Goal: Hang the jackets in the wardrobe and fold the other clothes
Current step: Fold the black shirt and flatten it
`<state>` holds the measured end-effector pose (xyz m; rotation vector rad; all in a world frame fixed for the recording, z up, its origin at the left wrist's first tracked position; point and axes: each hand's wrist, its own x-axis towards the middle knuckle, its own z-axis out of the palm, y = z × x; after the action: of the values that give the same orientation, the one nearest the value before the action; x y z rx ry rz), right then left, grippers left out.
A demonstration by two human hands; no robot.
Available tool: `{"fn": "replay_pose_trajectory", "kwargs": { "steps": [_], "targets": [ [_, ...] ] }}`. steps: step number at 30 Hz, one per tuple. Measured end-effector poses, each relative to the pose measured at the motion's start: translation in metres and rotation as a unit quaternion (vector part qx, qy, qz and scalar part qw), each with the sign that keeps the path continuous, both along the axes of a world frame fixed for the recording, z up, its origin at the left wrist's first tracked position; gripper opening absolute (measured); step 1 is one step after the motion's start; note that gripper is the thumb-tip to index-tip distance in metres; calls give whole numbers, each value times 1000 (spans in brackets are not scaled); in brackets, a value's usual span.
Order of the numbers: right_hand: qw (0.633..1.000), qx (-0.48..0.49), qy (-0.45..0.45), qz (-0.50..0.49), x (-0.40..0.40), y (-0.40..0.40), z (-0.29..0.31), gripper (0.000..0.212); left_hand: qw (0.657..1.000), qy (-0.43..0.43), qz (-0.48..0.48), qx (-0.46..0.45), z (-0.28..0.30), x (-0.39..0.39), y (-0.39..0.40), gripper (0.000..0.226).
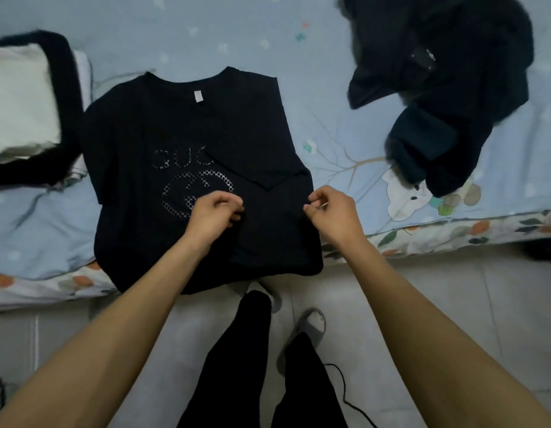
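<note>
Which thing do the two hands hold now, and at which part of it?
Both hands pinch the black T-shirt lying on the bed. The left hand and the right hand grip its folded-over right side, in the lower half near the printed logo.

Dim, soft indoor light, bluish cast, no glare.
Black shirt (187,168) loses fold detail; dark clothes pile (447,88) smeared at top right; wide-angle bends bed edge (453,233); shadows faint.
</note>
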<state>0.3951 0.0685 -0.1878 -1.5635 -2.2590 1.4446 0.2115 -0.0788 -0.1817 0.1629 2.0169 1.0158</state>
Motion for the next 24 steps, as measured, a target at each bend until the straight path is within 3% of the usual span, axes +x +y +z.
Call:
{"fn": "replay_pose_trajectory", "kwargs": {
  "steps": [5, 9, 13, 17, 19, 21, 24],
  "targets": [
    [999, 26, 1, 24, -73, 45, -9, 4, 998, 50, 21, 8, -29, -76, 55, 5],
    [993, 82, -12, 78, -124, 82, -16, 9, 983, 178, -33, -24, -48, -116, 88, 41],
    [971, 158, -47, 172, -173, 125, -30, 24, 983, 129, -103, -78, -61, -146, 122, 58],
    [926, 186, -81, 318, -210, 156, -33, 58, 988, 42, -128, -78, -66, -157, 126, 27],
    [890, 181, -112, 403, -232, 169, -35, 66, 985, 20, -149, -83, -67, -161, 123, 24],
    [860, 167, -137, 462, -252, 179, -39, 58, 983, 9, -157, -90, -65, -163, 122, 32],
    [830, 140, -155, 518, -270, 191, -42, 24, 986, -2, -147, -83, -63, -165, 122, 20]
  ]
}}
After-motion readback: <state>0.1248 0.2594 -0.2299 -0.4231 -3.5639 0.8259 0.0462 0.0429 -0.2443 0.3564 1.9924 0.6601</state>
